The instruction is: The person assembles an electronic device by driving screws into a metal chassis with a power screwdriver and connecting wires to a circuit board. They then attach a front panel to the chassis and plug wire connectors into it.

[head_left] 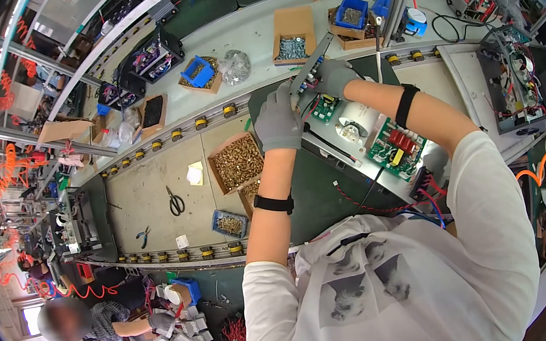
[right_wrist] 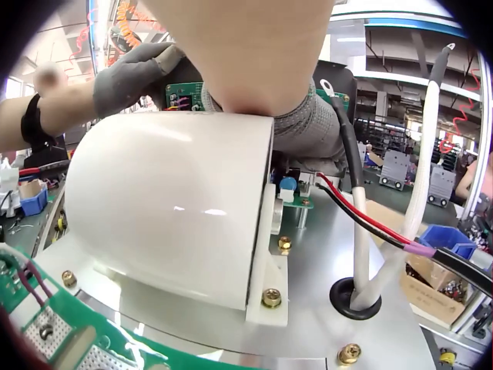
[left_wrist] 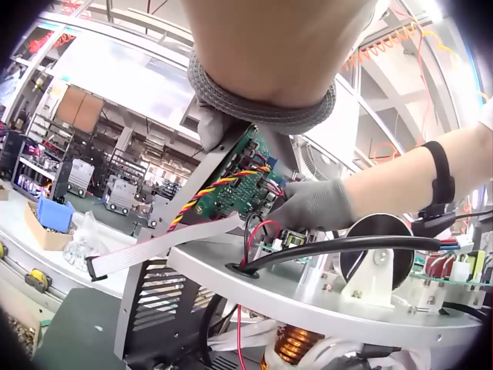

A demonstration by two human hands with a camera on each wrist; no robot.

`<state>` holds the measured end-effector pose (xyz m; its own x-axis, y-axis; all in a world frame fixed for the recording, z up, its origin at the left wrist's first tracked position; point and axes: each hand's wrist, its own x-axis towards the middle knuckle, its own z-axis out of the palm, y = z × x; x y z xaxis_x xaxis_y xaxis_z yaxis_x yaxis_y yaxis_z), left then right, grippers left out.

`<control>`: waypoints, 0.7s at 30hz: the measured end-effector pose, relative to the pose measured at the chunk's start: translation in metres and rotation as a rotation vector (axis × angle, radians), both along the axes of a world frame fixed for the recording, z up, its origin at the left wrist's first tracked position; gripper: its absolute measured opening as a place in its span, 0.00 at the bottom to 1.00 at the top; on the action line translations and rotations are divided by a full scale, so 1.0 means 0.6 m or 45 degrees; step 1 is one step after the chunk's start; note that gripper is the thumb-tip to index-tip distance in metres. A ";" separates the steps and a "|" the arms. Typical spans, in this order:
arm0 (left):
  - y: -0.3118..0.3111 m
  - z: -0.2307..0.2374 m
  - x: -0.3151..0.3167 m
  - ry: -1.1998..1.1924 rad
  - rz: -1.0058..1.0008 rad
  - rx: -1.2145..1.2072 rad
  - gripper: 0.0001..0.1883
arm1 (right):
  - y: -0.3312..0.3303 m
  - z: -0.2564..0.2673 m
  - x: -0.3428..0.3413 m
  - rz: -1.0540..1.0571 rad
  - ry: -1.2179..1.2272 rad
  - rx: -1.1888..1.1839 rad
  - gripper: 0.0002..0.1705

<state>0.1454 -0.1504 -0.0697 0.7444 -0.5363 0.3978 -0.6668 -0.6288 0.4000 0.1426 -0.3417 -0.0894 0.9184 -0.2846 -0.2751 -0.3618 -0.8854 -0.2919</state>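
Both hands wear grey gloves. My left hand [head_left: 278, 117] grips the edge of a dark panel [head_left: 312, 63], which stands tilted over the far end of the metal chassis [left_wrist: 308, 291]. A green circuit board [left_wrist: 239, 173] is fixed to the panel's inner face. From it run twisted red, yellow and black wires [left_wrist: 212, 191]; a grey ribbon cable [left_wrist: 154, 248] hangs below. My right hand [left_wrist: 316, 205] is at the board's lower edge, its fingers bent close to thin red and black wires. I cannot tell what its fingertips hold. A white cylinder [right_wrist: 166, 204] is mounted beside my right forearm.
Another green board with red parts [head_left: 396, 150] sits on the chassis near my body. To the left are a carton of brass fasteners [head_left: 237, 163], scissors [head_left: 175, 201] and pliers [head_left: 144, 237]. Boxes of screws [head_left: 294, 48] stand beyond. Another person [head_left: 104, 321] works at lower left.
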 end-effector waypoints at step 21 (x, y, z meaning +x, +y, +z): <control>-0.001 -0.011 0.003 -0.098 -0.047 -0.046 0.23 | 0.000 -0.038 0.018 -0.350 -0.053 0.091 0.22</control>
